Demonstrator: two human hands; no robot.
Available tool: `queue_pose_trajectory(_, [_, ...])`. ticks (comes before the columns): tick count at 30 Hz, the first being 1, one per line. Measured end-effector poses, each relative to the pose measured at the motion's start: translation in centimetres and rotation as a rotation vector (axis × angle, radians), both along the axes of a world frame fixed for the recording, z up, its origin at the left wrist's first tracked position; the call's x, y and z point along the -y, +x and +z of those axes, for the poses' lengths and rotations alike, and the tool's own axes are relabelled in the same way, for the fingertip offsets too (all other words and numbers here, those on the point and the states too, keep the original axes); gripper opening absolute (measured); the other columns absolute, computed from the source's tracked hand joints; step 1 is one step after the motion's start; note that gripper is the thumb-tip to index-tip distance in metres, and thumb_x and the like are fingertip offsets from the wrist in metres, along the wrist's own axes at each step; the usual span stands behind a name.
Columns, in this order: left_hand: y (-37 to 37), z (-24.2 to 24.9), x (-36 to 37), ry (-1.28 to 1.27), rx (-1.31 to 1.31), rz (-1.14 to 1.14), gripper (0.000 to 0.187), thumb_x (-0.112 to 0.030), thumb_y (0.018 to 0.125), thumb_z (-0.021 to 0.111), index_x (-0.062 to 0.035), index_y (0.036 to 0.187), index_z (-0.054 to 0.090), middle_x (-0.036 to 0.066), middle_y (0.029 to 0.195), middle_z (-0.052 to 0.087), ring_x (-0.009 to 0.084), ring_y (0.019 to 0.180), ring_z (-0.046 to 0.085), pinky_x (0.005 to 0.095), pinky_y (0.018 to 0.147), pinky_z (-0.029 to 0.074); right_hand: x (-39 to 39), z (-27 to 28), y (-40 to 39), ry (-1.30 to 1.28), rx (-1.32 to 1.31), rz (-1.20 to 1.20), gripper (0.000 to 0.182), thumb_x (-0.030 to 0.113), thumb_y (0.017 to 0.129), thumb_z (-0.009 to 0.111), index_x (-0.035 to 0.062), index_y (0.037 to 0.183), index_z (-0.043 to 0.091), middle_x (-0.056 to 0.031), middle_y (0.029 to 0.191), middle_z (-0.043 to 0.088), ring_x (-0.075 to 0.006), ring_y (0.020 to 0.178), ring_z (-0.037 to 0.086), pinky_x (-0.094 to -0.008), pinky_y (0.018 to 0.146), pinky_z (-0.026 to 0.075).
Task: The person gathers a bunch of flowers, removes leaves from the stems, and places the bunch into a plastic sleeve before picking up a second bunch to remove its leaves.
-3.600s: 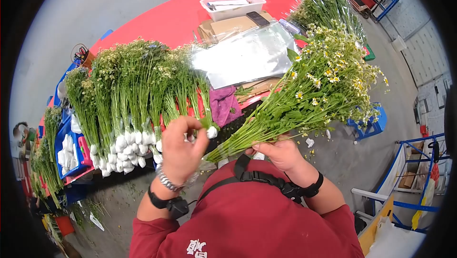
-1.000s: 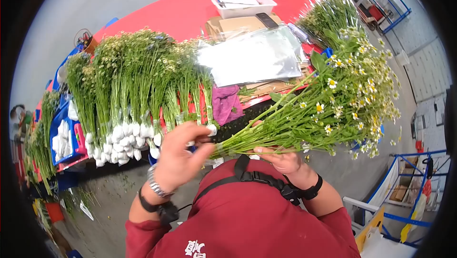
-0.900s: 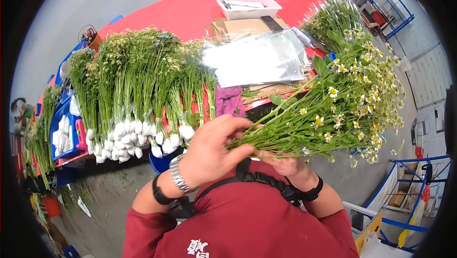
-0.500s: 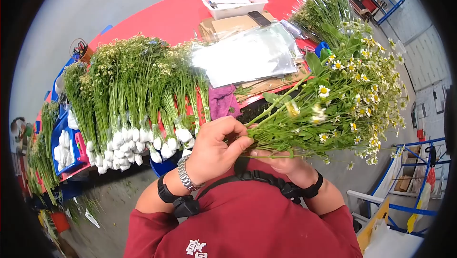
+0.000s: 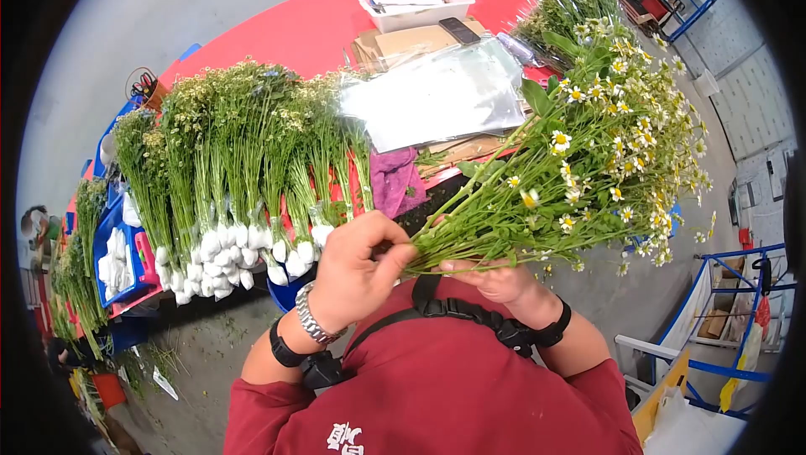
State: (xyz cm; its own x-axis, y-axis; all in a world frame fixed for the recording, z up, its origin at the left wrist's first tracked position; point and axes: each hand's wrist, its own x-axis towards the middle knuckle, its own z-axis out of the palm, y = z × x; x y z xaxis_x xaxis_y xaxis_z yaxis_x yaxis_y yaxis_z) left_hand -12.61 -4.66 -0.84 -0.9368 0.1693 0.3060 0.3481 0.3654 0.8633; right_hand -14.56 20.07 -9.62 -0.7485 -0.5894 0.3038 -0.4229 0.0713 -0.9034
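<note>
A large bunch of daisy-like flowers (image 5: 588, 161) lies across my two hands, its blossoms spread to the right. My left hand (image 5: 357, 266) pinches the stem ends at the left of the bunch, thumb and fingertips together. Underneath the stems, a little farther right, my right hand (image 5: 499, 283) supports the bunch with its fingers curled around the lower side. Rows of tied bunches (image 5: 243, 136) with white-wrapped stem ends (image 5: 222, 258) stand to the left of my hands.
The red table (image 5: 319, 10) holds clear plastic sleeves (image 5: 437, 98), a white bin (image 5: 416, 6), a phone (image 5: 458, 31) and a purple cloth (image 5: 396, 180). A blue tray (image 5: 128, 291) sits at left. Blue metal racks (image 5: 714, 371) stand on the right. A wrapped bunch (image 5: 571, 14) lies at the back.
My left hand has moved slightly left along with the stem ends. The bunch has shifted left, and my right hand's fingers show more beneath it.
</note>
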Motion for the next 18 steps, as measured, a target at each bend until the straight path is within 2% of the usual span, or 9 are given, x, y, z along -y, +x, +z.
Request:
queue_pose_trajectory(2, [0.3,-1.0,0.8,0.142,-0.009,0.117,0.008,0.000,0.088,0.070,-0.0012,0.086,0.062,0.005,0.077,0.060,0.0147,0.068,0.057,0.0292,0.061,0.045,-0.2,0.1,-0.3,0.249,-0.522,-0.123,0.034,0.017,0.087,0.077,0.0213,0.121,0.073,0.0008,0.122,0.071,-0.0220,0.115,0.066,-0.0393,0.102,0.051])
queue_pose_trajectory(5, [0.8,-1.2,2.7,0.547,0.061,0.391,0.005,0.000,0.091,0.065,0.0002,0.092,0.061,0.003,0.082,0.061,0.0094,0.075,0.056,0.0246,0.067,0.046,-0.8,-1.0,-0.2,0.132,-0.349,-0.093,0.032,0.018,0.087,0.077,0.0209,0.119,0.075,0.0002,0.122,0.070,-0.0221,0.114,0.066,-0.0390,0.101,0.052])
queue_pose_trajectory(7, [0.5,-1.4,3.8,0.421,-0.005,0.358,0.006,0.001,0.091,0.064,0.0002,0.097,0.061,0.004,0.084,0.063,0.0102,0.077,0.058,0.0246,0.071,0.048,-0.7,-1.2,0.1,0.093,-0.214,-0.100,0.032,0.018,0.086,0.078,0.0198,0.119,0.075,-0.0007,0.123,0.070,-0.0219,0.114,0.066,-0.0389,0.101,0.052])
queue_pose_trajectory(9, [0.3,-0.5,3.1,0.069,-0.017,0.135,0.009,0.002,0.091,0.061,-0.0002,0.100,0.062,0.005,0.086,0.064,0.0105,0.076,0.059,0.0246,0.071,0.048,-0.8,-1.3,0.3,0.057,-0.076,-0.098,0.033,0.018,0.086,0.078,0.0187,0.119,0.075,-0.0016,0.123,0.070,-0.0216,0.113,0.067,-0.0389,0.100,0.052])
queue_pose_trajectory(11, [-0.1,0.2,0.8,0.161,0.055,0.037,0.023,0.003,0.087,0.063,-0.0017,0.110,0.065,0.005,0.085,0.064,0.0110,0.074,0.060,0.0255,0.068,0.049,-0.8,-1.3,0.0,0.109,-0.126,-0.003,0.040,0.001,0.090,0.072,0.0064,0.130,0.066,-0.0131,0.141,0.060,-0.0230,0.126,0.060,-0.0388,0.104,0.051])
queue_pose_trajectory(12, [-0.3,0.9,0.3,0.153,0.147,-0.047,0.030,0.002,0.086,0.066,-0.0031,0.116,0.064,0.004,0.084,0.064,0.0108,0.072,0.059,0.0259,0.066,0.049,-0.3,-0.3,0.1,0.108,-0.127,0.007,0.040,0.001,0.090,0.072,0.0064,0.130,0.066,-0.0131,0.141,0.060,-0.0230,0.126,0.060,-0.0388,0.104,0.051])
queue_pose_trajectory(14, [-1.2,2.4,-1.6,0.060,0.076,-0.104,0.031,0.000,0.084,0.071,-0.0040,0.114,0.065,0.004,0.081,0.063,0.0121,0.068,0.059,0.0275,0.062,0.047,0.5,2.1,0.5,0.003,0.218,-0.009,0.039,0.004,0.090,0.074,0.0041,0.129,0.066,-0.0115,0.138,0.062,-0.0227,0.122,0.062,-0.0379,0.102,0.052])
queue_pose_trajectory(15, [-1.5,2.6,-2.2,0.046,-0.010,-0.115,0.028,0.001,0.084,0.072,-0.0043,0.111,0.066,0.002,0.083,0.063,0.0093,0.067,0.057,0.0257,0.061,0.046,0.4,2.0,0.4,0.004,0.216,-0.005,0.039,0.004,0.090,0.074,0.0041,0.129,0.066,-0.0115,0.138,0.062,-0.0227,0.122,0.062,-0.0379,0.102,0.052])
queue_pose_trajectory(18, [-2.2,1.9,-2.7,-0.066,-0.098,-0.171,0.016,-0.002,0.084,0.074,-0.0036,0.098,0.068,0.004,0.080,0.063,0.0123,0.063,0.056,0.0280,0.059,0.046,-0.4,1.0,0.7,0.087,-0.188,0.006,0.033,0.019,0.093,0.070,0.0165,0.126,0.071,-0.0052,0.127,0.068,-0.0245,0.116,0.065,-0.0388,0.101,0.051])
